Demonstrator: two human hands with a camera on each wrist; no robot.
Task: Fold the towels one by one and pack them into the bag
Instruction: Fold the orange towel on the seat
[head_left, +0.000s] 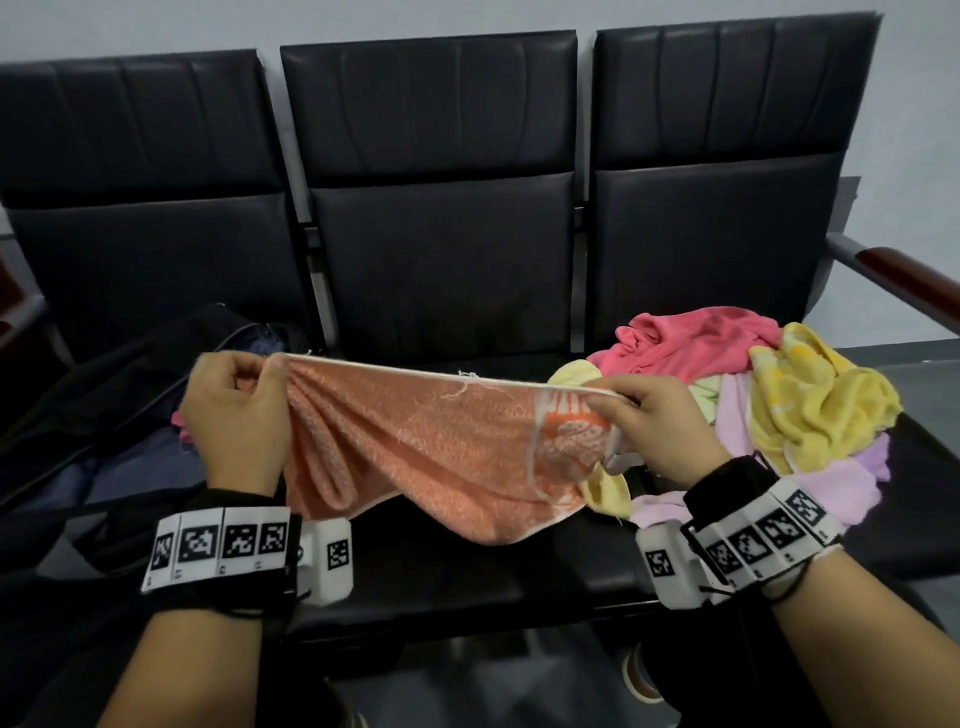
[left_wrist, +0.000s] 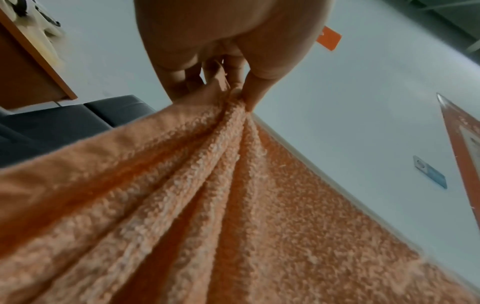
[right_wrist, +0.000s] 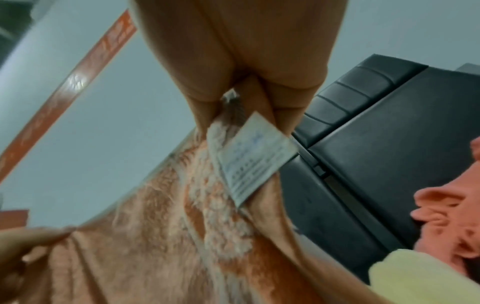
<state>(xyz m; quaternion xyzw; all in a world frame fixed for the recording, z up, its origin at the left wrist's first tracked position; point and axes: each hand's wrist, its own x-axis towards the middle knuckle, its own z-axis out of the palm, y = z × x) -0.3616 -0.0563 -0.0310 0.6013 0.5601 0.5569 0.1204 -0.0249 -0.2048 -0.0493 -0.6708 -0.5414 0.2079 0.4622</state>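
An orange towel hangs stretched between both hands above the middle seat, its lower edge sagging onto the seat. My left hand pinches its bunched left corner. My right hand pinches the right corner, where a white care label dangles. A black bag lies open on the left seat, with dark cloth inside. The towel fills the lower part of the left wrist view.
A heap of loose towels sits on the right seat: pink, yellow, lilac and pale yellow. Three black padded seats stand against a pale wall. A wooden armrest juts at the right.
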